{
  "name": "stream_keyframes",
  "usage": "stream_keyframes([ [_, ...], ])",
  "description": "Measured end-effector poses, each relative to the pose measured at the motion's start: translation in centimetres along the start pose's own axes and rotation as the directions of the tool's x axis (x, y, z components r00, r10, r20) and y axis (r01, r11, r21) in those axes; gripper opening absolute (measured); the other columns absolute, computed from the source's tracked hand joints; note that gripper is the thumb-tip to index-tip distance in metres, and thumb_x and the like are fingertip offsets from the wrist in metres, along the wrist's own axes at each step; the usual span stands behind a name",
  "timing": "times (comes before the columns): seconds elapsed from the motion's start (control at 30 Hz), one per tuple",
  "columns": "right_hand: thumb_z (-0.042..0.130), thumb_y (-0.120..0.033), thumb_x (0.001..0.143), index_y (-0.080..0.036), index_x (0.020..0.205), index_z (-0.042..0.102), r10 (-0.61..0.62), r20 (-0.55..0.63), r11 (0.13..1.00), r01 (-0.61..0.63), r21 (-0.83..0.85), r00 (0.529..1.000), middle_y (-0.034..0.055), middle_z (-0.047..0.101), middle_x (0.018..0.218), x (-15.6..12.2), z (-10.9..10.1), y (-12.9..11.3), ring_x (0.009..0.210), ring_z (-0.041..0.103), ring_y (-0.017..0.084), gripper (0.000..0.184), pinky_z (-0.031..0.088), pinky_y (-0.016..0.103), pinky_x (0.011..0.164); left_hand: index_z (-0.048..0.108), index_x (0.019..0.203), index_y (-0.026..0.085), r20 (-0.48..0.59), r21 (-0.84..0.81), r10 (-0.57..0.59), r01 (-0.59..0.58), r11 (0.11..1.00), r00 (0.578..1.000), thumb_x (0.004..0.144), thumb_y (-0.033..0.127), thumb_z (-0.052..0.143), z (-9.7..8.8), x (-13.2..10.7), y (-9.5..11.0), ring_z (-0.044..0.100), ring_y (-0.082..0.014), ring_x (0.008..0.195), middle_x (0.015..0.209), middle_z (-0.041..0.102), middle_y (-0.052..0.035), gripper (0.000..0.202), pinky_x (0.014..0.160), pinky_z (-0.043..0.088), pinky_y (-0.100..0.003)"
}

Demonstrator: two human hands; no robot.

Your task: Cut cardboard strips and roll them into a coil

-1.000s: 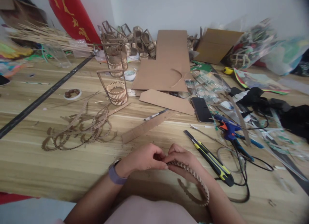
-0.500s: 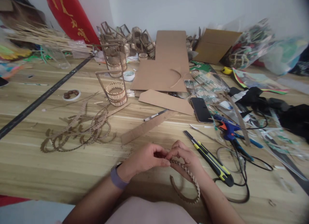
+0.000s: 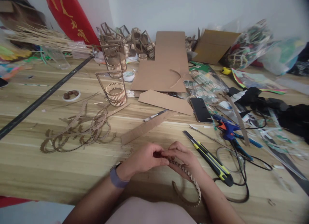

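Both my hands meet over the near edge of the wooden table. My left hand, with a purple watch band on its wrist, pinches one end of a notched cardboard strip. My right hand is closed on the same strip right beside it, fingertips touching. The strip curls down and back in a loop below my right wrist. A yellow and black utility knife lies just right of my hands.
Curled cardboard offcuts lie at the left. A small slatted cardboard basket stands behind them, with more baskets at the back. Flat cardboard sheets, a phone, a blue glue gun with black cable and clutter fill the right.
My hands have stayed in place, working the strip's end. The strip's hanging loop has shortened and shifted slightly since one second ago.
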State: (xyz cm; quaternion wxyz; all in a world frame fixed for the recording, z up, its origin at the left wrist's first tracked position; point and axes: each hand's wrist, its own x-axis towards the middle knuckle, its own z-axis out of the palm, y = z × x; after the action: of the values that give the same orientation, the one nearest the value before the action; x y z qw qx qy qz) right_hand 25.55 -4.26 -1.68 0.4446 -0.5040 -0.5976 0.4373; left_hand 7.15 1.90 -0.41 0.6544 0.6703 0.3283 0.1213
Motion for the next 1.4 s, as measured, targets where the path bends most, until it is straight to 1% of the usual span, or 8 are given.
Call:
stream_keyframes([
  [0.1,0.072,-0.049,0.082,-0.026,0.073,0.07,0.11,-0.033,0.99,-0.107,0.09,0.993,-0.0027,0.048,0.062,-0.2,0.4,0.7,0.054,0.05,0.015,0.025,0.044,0.028,0.048,0.07,0.08,0.015,-0.009,0.045,-0.015,0.015,0.999,1.0,0.076,0.036,0.07,-0.2,0.0,-0.2,0.054,-0.0151,0.067,0.071,0.065,0.001,0.022,0.061,0.036,-0.025],
  [0.27,0.072,-0.05,0.082,-0.024,0.069,0.063,0.155,-0.02,0.984,-0.152,0.091,0.988,-0.006,0.04,0.054,-0.4,0.4,0.8,0.047,0.044,0.012,0.03,0.038,0.026,0.041,0.073,0.086,0.016,0.012,0.006,-0.05,0.05,0.999,0.999,0.074,0.036,0.073,-0.2,0.1,-0.5,0.058,-0.0156,0.071,0.077,0.07,0.0004,0.023,0.063,0.039,-0.025],
  [0.43,0.077,-0.036,0.078,-0.026,0.078,0.074,-0.051,0.027,0.994,0.053,-0.095,0.998,-0.0005,0.055,0.069,-0.3,-0.6,0.3,0.062,0.056,0.015,0.011,0.045,0.027,0.051,0.075,0.087,0.018,0.018,-0.067,-0.034,0.035,0.997,0.999,0.073,0.031,0.073,0.0,0.2,-0.4,0.062,-0.0179,0.079,0.084,0.075,-0.0011,0.02,0.07,0.043,-0.026],
  [0.53,0.077,-0.025,0.077,-0.027,0.08,0.077,-0.228,0.06,0.947,0.236,-0.22,0.972,0.0004,0.057,0.073,-0.3,-1.0,0.3,0.066,0.057,0.015,0.004,0.044,0.027,0.056,0.075,0.088,0.017,0.018,-0.072,-0.014,0.015,0.997,1.0,0.073,0.03,0.073,0.2,0.3,-0.5,0.062,-0.0186,0.081,0.085,0.075,-0.0016,0.02,0.072,0.043,-0.027],
  [0.63,0.076,-0.024,0.078,-0.026,0.077,0.075,-0.305,0.064,0.913,0.311,-0.263,0.95,0.0,0.055,0.072,-0.2,-1.1,0.3,0.066,0.057,0.015,0.003,0.044,0.025,0.056,0.075,0.09,0.016,0.022,-0.089,-0.003,0.005,0.996,1.0,0.072,0.031,0.075,0.3,0.4,-0.6,0.062,-0.0193,0.083,0.087,0.075,-0.0022,0.023,0.073,0.044,-0.027],
  [0.97,0.07,-0.033,0.087,-0.024,0.079,0.069,-0.372,0.094,0.875,0.383,-0.296,0.924,-0.0006,0.052,0.073,0.0,-1.0,0.5,0.067,0.054,0.014,0.012,0.043,0.025,0.056,0.075,0.089,0.017,0.022,-0.105,0.034,-0.032,0.994,0.999,0.076,0.033,0.072,0.4,0.2,-0.6,0.062,-0.0179,0.08,0.086,0.074,-0.0019,0.02,0.072,0.043,-0.026],
  [1.13,0.074,-0.034,0.085,-0.024,0.099,0.068,-0.431,0.079,0.846,0.433,-0.312,0.899,0.0013,0.059,0.081,-0.1,-0.8,0.1,0.07,0.059,0.015,0.018,0.049,0.026,0.06,0.073,0.085,0.015,-0.01,-0.086,0.064,-0.065,0.994,0.998,0.078,0.033,0.07,0.2,0.2,-0.6,0.061,-0.0176,0.077,0.082,0.072,-0.0023,0.019,0.071,0.044,-0.027],
  [1.4,0.072,-0.022,0.087,-0.022,0.083,0.066,-0.478,0.111,0.821,0.488,-0.295,0.871,0.0008,0.061,0.077,-0.2,-1.3,-0.3,0.069,0.063,0.014,0.007,0.051,0.024,0.059,0.073,0.085,0.016,0.016,-0.074,-0.011,0.012,0.997,1.0,0.077,0.029,0.071,-0.3,0.2,0.2,0.061,-0.0169,0.078,0.082,0.072,-0.0019,0.016,0.073,0.044,-0.026],
])
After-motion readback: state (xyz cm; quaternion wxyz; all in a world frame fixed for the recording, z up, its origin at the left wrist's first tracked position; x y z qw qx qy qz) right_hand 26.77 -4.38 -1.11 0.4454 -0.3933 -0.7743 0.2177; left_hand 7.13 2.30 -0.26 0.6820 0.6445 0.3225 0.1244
